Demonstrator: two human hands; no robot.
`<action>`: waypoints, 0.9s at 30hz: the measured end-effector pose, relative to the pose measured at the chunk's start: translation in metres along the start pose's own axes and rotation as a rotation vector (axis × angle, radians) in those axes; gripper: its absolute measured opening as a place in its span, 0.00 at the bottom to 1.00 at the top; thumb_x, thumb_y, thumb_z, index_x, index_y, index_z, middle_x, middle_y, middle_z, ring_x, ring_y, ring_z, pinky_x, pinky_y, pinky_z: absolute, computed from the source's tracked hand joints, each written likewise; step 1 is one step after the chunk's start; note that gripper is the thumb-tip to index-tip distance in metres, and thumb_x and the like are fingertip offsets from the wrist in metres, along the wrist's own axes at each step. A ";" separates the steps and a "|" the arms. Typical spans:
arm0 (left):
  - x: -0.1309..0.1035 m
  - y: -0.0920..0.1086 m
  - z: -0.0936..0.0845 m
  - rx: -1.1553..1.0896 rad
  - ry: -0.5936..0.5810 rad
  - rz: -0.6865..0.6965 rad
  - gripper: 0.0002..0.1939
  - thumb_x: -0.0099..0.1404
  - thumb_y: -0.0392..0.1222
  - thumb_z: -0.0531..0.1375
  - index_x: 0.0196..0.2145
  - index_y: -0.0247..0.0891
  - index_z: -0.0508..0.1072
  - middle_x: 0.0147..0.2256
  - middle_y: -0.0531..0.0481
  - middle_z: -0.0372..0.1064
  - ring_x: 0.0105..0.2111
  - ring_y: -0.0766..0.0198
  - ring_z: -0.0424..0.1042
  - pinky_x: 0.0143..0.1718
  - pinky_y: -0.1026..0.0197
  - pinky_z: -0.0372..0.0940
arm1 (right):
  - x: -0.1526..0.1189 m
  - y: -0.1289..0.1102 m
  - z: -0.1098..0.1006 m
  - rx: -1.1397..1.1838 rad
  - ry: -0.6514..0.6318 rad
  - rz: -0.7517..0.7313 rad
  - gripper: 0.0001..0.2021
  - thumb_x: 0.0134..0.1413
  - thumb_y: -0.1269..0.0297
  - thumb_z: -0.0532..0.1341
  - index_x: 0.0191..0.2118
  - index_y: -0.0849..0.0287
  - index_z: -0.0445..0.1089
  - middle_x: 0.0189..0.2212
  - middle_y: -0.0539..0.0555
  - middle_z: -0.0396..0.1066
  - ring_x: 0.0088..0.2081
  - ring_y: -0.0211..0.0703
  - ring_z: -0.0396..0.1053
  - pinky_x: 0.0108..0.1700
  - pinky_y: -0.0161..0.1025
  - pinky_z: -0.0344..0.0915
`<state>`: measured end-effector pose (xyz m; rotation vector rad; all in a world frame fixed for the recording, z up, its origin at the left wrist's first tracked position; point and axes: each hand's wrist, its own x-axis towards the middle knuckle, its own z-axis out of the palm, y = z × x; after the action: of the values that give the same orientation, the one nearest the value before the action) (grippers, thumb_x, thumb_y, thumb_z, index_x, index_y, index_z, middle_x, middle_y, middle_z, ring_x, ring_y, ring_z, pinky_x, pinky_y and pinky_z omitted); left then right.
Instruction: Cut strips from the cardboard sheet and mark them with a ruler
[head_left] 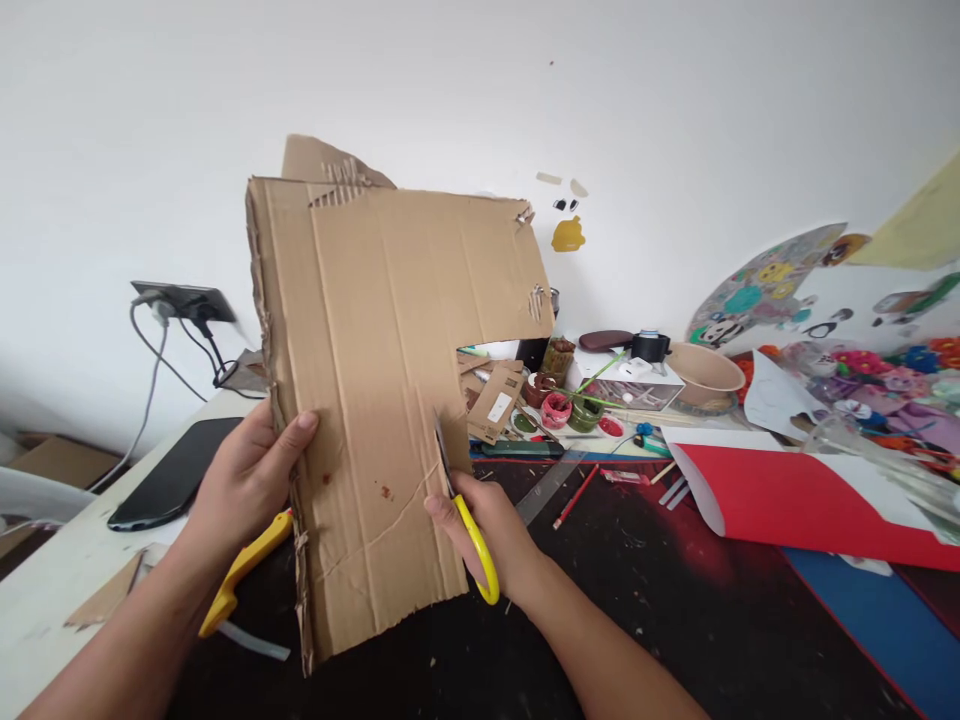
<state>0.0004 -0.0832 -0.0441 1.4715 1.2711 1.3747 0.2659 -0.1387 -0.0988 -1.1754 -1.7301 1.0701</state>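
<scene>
**Sheet x1, scissors x1, both hands loaded**

Clock centred on the view. One cardboard sheet, just off centre toward 9 o'clock, held up over the worktop. Long axis runs 12 to 6, top leaning slightly toward 11; broad face to camera, outline stepped in at its 4 o'clock side.

Left hand at 8: grip closed on the sheet's 9 o'clock edge, thumb in front, other fingers mostly hidden.

Right hand at 6: grip closed around one pair of yellow scissors. Long axis 11 to 5, blades pointing to 11, near blade across the sheet's face. Can't tell blade spread.

Also: one yellow-handled tool and one black device at 8, one red pencil at 5, one bowl at 3, one red sheet at 4.
</scene>
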 end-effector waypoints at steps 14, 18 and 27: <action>-0.004 0.017 0.003 -0.266 -0.028 -0.316 0.34 0.45 0.62 0.82 0.41 0.39 0.77 0.32 0.46 0.82 0.28 0.55 0.80 0.29 0.59 0.77 | 0.004 -0.013 0.000 -0.150 0.052 0.027 0.23 0.69 0.39 0.63 0.41 0.58 0.77 0.30 0.53 0.78 0.30 0.44 0.72 0.33 0.36 0.61; -0.002 0.024 -0.003 -0.214 -0.055 -0.318 0.33 0.46 0.63 0.81 0.40 0.39 0.77 0.30 0.48 0.81 0.28 0.55 0.79 0.29 0.58 0.76 | 0.007 -0.017 0.001 -0.175 0.024 0.031 0.23 0.70 0.40 0.61 0.41 0.58 0.77 0.30 0.54 0.79 0.31 0.45 0.73 0.32 0.36 0.59; 0.002 0.037 -0.011 -0.074 -0.073 -0.253 0.31 0.46 0.67 0.78 0.34 0.39 0.77 0.26 0.48 0.78 0.25 0.55 0.77 0.24 0.59 0.73 | 0.013 -0.027 0.006 -0.194 0.003 0.050 0.25 0.70 0.38 0.61 0.39 0.59 0.75 0.30 0.55 0.78 0.30 0.45 0.72 0.32 0.36 0.58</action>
<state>-0.0044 -0.0914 -0.0062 1.2517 1.2962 1.1787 0.2486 -0.1331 -0.0743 -1.3454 -1.8434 0.9448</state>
